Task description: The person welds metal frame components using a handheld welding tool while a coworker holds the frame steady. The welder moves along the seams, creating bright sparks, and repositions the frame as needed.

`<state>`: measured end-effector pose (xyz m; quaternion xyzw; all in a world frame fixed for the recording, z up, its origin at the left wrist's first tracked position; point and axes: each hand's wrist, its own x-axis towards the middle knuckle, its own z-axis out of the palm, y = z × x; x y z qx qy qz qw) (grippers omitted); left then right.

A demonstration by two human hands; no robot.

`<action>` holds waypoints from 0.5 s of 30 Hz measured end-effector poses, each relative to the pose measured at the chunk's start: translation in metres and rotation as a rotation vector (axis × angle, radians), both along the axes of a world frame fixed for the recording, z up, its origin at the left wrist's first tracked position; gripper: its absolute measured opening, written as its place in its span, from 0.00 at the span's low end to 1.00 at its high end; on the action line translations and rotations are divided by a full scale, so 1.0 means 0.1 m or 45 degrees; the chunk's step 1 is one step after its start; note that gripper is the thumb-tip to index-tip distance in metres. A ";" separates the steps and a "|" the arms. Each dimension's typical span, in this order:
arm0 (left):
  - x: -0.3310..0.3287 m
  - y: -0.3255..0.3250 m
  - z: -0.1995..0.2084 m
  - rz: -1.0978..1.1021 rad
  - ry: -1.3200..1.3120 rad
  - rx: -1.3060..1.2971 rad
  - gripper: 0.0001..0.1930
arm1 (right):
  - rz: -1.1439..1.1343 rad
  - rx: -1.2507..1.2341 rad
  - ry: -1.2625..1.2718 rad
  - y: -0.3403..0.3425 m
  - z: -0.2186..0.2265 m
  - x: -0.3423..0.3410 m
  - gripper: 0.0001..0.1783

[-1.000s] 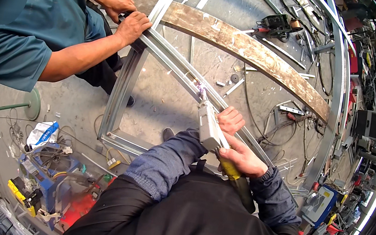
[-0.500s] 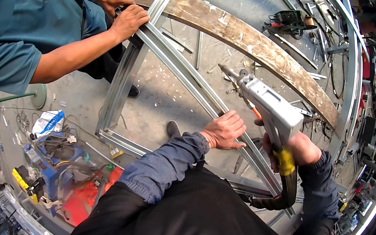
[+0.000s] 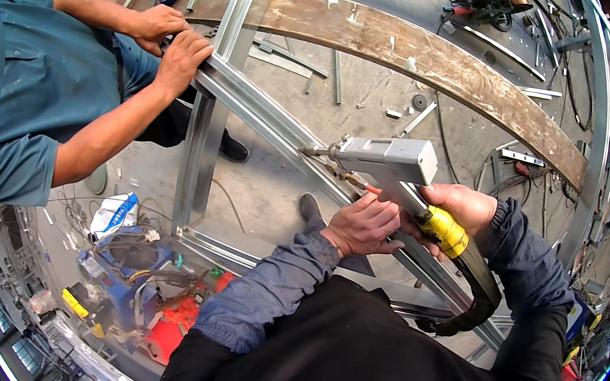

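Observation:
My right hand point(image 3: 453, 214) is closed round the handle of a silver welding gun point(image 3: 386, 155). The gun has a yellow collar point(image 3: 444, 230) and a thick black hose hanging below. Its pointed nozzle point(image 3: 314, 150) is at a long galvanized metal rail point(image 3: 263, 124) running diagonally across the frame; whether the tip touches cannot be told. My left hand point(image 3: 364, 228) curls over the same rail, just below the gun. At the rail's far left end, the two hands point(image 3: 175, 50) of another person press on it, beside an upright metal post point(image 3: 202, 150).
A worn wooden plank point(image 3: 377, 34) crosses behind the rail. Metal offcuts point(image 3: 286, 60) and cables lie on the concrete floor. At lower left are a blue machine point(image 3: 112, 276), a white bag point(image 3: 114, 215) and a red object point(image 3: 168, 340). A tall metal frame member point(image 3: 596, 141) stands at right.
The welding gun has moved left and down, bringing its nozzle from above open floor to the rail. My left hand has stayed on the rail. The view has shifted slightly.

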<state>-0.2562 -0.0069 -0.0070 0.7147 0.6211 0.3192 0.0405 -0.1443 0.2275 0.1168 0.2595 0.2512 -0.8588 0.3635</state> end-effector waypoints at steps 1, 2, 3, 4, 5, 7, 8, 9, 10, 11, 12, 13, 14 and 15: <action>0.00 0.01 0.01 -0.008 -0.010 -0.003 0.30 | -0.014 -0.008 -0.011 0.01 -0.02 0.00 0.43; -0.01 0.02 0.02 -0.016 -0.021 -0.007 0.29 | -0.028 -0.017 -0.023 0.02 -0.03 0.01 0.43; -0.02 0.02 0.02 -0.024 -0.031 -0.011 0.29 | -0.042 -0.026 -0.035 0.02 -0.05 0.01 0.42; -0.02 0.02 0.04 -0.016 -0.030 -0.007 0.28 | -0.041 -0.038 -0.022 0.02 -0.05 0.01 0.42; -0.02 0.02 0.05 -0.007 -0.028 -0.004 0.27 | -0.040 -0.049 -0.010 0.01 -0.06 0.00 0.41; -0.02 0.01 0.06 0.007 -0.032 0.021 0.26 | -0.043 -0.058 0.000 -0.02 -0.08 0.01 0.41; -0.02 0.02 0.06 0.012 -0.037 0.042 0.25 | -0.047 -0.055 -0.002 -0.03 -0.09 0.01 0.40; -0.02 0.03 0.05 0.016 -0.042 0.064 0.25 | -0.052 -0.051 -0.004 -0.04 -0.11 0.01 0.40; -0.03 0.05 0.06 0.031 -0.029 0.092 0.24 | -0.045 -0.028 -0.005 -0.04 -0.08 -0.01 0.40; -0.04 0.05 0.08 0.035 -0.021 0.085 0.24 | -0.039 -0.005 -0.005 -0.05 -0.02 -0.05 0.41; -0.04 0.06 0.09 0.038 -0.012 0.078 0.24 | -0.033 0.019 -0.006 -0.05 0.01 -0.08 0.41; -0.03 0.06 0.10 0.042 -0.007 0.074 0.23 | -0.021 0.019 -0.014 -0.05 0.02 -0.08 0.41; -0.03 0.05 0.10 0.043 -0.010 0.065 0.23 | -0.009 0.020 -0.021 -0.05 0.03 -0.09 0.42; -0.03 0.05 0.10 0.043 -0.013 0.057 0.23 | 0.003 0.020 -0.029 -0.05 0.03 -0.09 0.42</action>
